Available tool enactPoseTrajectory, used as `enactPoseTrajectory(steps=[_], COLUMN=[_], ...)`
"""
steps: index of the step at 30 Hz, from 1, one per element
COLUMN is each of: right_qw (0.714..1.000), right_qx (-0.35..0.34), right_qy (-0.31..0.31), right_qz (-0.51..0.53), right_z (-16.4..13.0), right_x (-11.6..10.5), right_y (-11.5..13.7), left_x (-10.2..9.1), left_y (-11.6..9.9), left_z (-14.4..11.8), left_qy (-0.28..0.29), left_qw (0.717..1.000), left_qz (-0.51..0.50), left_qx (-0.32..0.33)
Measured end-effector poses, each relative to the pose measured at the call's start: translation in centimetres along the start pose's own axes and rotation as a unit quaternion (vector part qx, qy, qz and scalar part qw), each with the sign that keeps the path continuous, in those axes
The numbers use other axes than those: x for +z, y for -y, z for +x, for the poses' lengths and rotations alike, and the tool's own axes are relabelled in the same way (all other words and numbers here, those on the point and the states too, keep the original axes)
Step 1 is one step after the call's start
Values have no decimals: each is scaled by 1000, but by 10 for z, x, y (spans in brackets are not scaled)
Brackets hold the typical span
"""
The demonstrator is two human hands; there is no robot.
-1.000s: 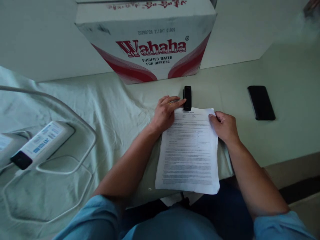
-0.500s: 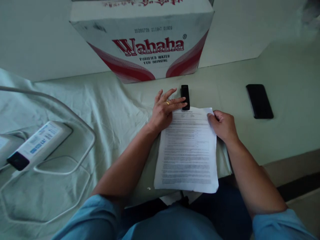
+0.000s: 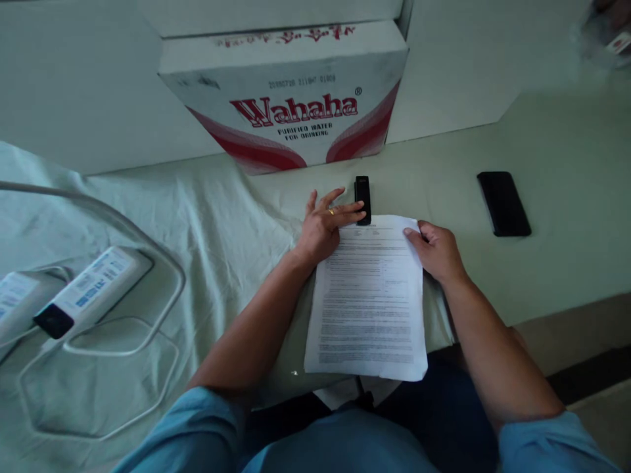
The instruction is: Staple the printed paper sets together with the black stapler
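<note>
A printed stack of paper lies in front of me, its lower end reaching past the table's edge. At its top edge sits a small black stapler, standing lengthwise away from me. My left hand is palm down at the paper's upper left corner, fingers stretched and spread. Two of its fingertips rest on the stapler, and its thumb is hidden. The upper right corner of the paper is pinched by my right hand, thumb on top and the other fingers curled at the edge.
Behind the stapler stands a Wahaha water carton against the wall. A black phone lies to the right. On the left are a white power strip and a looped white cable on the wrinkled green cloth.
The view has tilted slightly, so the carton, phone and stapler sit a little lower. Both hands keep their places on the stapler and paper.
</note>
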State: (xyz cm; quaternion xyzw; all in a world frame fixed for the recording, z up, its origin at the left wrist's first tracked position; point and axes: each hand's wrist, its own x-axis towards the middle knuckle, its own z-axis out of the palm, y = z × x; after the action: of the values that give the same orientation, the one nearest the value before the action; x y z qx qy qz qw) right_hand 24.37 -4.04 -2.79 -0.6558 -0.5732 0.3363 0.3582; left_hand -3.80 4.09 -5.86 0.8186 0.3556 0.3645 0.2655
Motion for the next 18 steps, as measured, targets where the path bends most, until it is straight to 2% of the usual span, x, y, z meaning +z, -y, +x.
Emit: enactPoseTrajectory(steps=[2,4,6,7,8,10,13,15,18], right_qw=[998,988,974,970,970,973,967,962,965], right_qx=[0,8,18,20,21,20,16,12,10], right_qy=[41,115,177,185,174,104,-26,-80,-98], right_qz=[46,98,142,157,171,204,252,261,245], right_z=[-1,-4,-5,-5,-4,1,14,21,26], right_x=[-6,-13,-21,-24,-27,-28,-24,-21,-19], right_y=[1,5,10,11,12,9,-1,-8,-12], left_x=[-3,-6,-10,-11,-11,-11,-10,-10,-12], left_y=[5,8,6,3,0,-6,-9,-9,-8], left_z=[0,-1,-2,-2,-1,0,2,1,-1], left_qy=[8,-6,-67,-100,-128,-164,-167,-139,-63], left_qw=[996,981,956,940,923,894,870,875,896], left_qz=[-94,-191,-267,-298,-326,-373,-407,-402,-368], left_qx=[-6,-29,-98,-130,-156,-186,-222,-233,-242])
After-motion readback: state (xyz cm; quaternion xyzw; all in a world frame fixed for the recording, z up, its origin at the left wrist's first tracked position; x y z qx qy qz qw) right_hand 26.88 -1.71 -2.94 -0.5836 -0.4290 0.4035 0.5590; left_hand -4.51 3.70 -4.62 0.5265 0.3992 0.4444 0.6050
